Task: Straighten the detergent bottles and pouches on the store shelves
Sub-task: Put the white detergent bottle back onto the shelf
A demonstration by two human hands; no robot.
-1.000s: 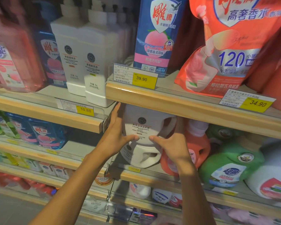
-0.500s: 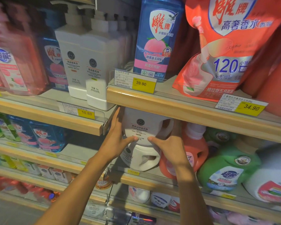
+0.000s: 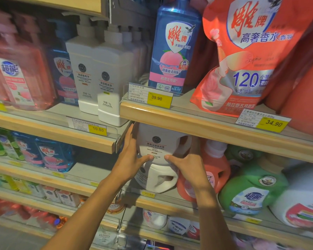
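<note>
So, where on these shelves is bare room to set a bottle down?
Free: grey shelf floor between the blue pouches and the white jug. Crowded: right of that jug, the orange jug and green jug stand packed close.

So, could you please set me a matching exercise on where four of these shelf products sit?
1 white jug
2 blue bottle
3 red pouch
4 green jug

A just right of the orange jug
B behind the 39.90 tag
C between the left hand and right hand
D just right of the blue bottle

Pairs: 1-C, 2-B, 3-D, 4-A
</note>
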